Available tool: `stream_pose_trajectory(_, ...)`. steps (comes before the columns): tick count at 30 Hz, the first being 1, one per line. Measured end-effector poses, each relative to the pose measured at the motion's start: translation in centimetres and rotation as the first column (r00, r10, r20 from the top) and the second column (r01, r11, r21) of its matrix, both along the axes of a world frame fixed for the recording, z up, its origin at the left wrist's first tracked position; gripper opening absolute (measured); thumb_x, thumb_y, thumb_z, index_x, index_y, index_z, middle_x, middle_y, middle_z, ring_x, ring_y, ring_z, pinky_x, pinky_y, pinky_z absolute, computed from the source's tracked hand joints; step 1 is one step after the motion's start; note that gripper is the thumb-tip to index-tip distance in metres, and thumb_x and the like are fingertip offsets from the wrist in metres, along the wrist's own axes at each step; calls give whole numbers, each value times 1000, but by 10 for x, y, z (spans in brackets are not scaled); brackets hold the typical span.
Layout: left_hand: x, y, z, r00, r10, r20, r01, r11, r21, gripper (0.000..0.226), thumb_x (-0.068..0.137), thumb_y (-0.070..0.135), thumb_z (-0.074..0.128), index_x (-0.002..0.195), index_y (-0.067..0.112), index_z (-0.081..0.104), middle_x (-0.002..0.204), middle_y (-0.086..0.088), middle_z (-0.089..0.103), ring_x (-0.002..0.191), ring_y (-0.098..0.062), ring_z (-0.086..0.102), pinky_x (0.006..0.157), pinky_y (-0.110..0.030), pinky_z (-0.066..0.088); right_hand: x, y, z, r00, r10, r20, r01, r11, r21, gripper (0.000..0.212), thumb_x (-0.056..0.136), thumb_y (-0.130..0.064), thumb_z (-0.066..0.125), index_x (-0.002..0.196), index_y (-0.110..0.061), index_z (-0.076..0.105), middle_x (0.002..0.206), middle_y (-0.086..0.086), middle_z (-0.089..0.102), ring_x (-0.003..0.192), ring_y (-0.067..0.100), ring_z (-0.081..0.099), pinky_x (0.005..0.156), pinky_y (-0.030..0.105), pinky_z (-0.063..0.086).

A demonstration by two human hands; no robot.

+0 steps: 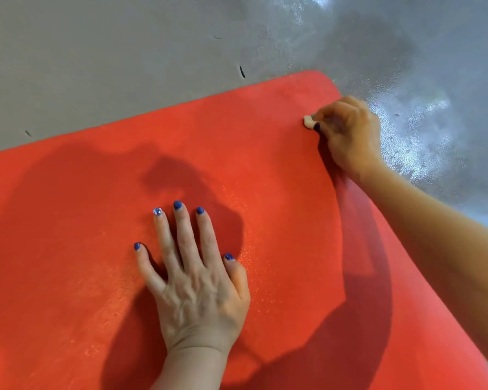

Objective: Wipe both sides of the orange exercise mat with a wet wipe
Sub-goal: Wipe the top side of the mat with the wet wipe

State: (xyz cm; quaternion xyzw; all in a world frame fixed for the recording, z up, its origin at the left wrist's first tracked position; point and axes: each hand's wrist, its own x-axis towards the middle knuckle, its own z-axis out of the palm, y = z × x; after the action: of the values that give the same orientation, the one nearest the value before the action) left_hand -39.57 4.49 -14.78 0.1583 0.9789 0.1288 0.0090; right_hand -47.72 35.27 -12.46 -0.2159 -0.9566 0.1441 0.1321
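Grey glossy floor (124, 66); orange exercise mat (237, 153) flat on it. Left hand (200, 291) pressing, fingers straight. Right hand (350, 133) grip pinching wadded wet wipe (308, 121) near far corner. Mat likely soft, light, floppy — take by edge.

Counted in view were one orange exercise mat (237, 164), one wadded wet wipe (308, 121), one grey floor (96, 66), and two hands: left hand (197, 291), right hand (350, 136).
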Motion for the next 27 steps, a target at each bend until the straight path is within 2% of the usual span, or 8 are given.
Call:
stream_pose_trajectory(2, 0, 1, 0, 1000, -1, 6, 1, 1000, -2, 67, 91, 28, 36, 152, 2, 39, 163, -22, 25, 154, -41, 15, 117, -67, 14, 28, 5, 9, 999, -6, 49, 8, 999, -35, 3, 82, -21, 72, 85, -22, 73, 88, -12, 57, 93, 17, 52, 73, 11, 30)
stream_pose_trajectory(8, 0, 1, 0, 1000, 0, 2, 0, 1000, -5, 65, 92, 27, 36, 152, 2, 40, 163, -22, 25, 153, -41, 16, 116, -67, 14, -15, -2, -2, 996, -89, -1, 89, 996, -7, 7, 81, -23, 72, 84, -17, 74, 90, 3, 65, 93, 26, 57, 73, 24, 32)
stream_pose_trajectory(11, 1, 2, 0, 1000, 2, 2, -2, 1000, -1, 66, 92, 28, 34, 153, 2, 38, 164, -22, 24, 154, -41, 14, 117, -67, 13, 22, -23, -1, 993, -105, -47, 104, 994, -38, 5, 82, -22, 71, 85, -19, 73, 89, 2, 64, 90, 24, 59, 77, 28, 38)
stream_pose_trajectory(16, 0, 2, 1, 1000, 5, 12, -5, 1000, 1, 66, 92, 28, 34, 153, 3, 37, 164, -22, 23, 154, -41, 13, 118, -66, 11, 94, -58, 8, 1000, -21, 19, 22, 998, -67, 6, 81, -15, 74, 82, -21, 72, 83, -10, 58, 83, 11, 51, 73, 7, 31)
stream_pose_trajectory(18, -1, 2, 1, 1000, 5, 13, -5, 1000, 3, 67, 91, 28, 35, 153, 3, 37, 164, -22, 23, 154, -41, 13, 118, -66, 11, 80, -47, 6, 1000, -5, 31, 6, 999, -47, 4, 81, -18, 75, 79, -20, 71, 82, -9, 57, 83, 15, 52, 70, 14, 31)
stream_pose_trajectory(20, -1, 2, 1, 1000, 2, 16, -2, 1000, 1, 68, 90, 28, 36, 153, 3, 37, 164, -22, 24, 154, -41, 13, 117, -66, 10, 51, -29, -1, 997, -75, -11, 74, 997, -34, 5, 81, -22, 75, 79, -18, 71, 83, -7, 55, 84, 20, 55, 70, 22, 31)
stream_pose_trajectory(23, 0, 2, 0, 1000, 0, 16, 0, 1000, -2, 68, 90, 28, 39, 153, 2, 36, 164, -22, 23, 154, -41, 12, 117, -66, 9, 28, -21, -9, 977, -196, -83, 191, 980, -63, 1, 80, -16, 71, 81, -17, 71, 85, -7, 53, 87, 24, 59, 70, 19, 31)
stream_pose_trajectory(27, -1, 1, 1, 1000, 5, 11, -5, 1000, 9, 68, 90, 28, 39, 153, 3, 36, 164, -22, 24, 154, -41, 12, 118, -66, 10, 87, -47, -2, 985, -155, -76, 149, 986, -75, 2, 83, -16, 71, 82, -19, 71, 85, -11, 54, 81, 16, 55, 71, 21, 34)
